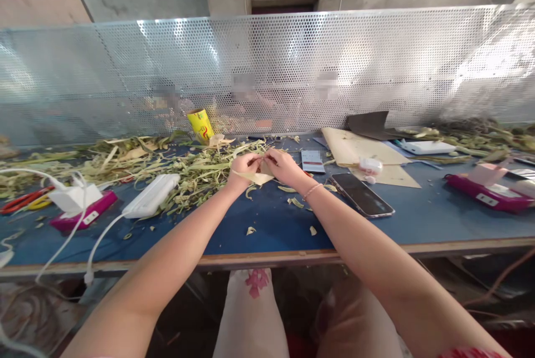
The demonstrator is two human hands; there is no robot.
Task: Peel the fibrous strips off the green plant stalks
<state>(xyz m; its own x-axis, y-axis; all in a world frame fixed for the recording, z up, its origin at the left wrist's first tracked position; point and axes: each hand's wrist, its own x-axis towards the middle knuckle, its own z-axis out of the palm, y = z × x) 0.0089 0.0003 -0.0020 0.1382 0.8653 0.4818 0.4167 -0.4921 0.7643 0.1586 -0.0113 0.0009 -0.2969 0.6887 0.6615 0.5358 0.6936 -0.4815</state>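
Observation:
Over the blue table [271,230], my two hands meet with the fingertips close together. A thin, pale yellow piece [259,179], which looks like dried leaf or husk, hangs between them. My left hand [244,169] is closed on its left side. On the other side my right hand [282,165], a bracelet at its wrist, pinches it near the top; the fingers partly hide the pinch. Right behind and to the left of my hands lies a heap of green and straw-coloured plant strips [200,171]. A few small scraps [251,231] are scattered in front.
At left are a white power bank [152,195], a magenta socket block [86,210] with cables, and red-handled pliers [27,200]. A phone [361,194], paper sheets [363,146], an earbud case [370,165] and another magenta socket block [487,190] lie right. A perforated metal screen [271,51] stands behind.

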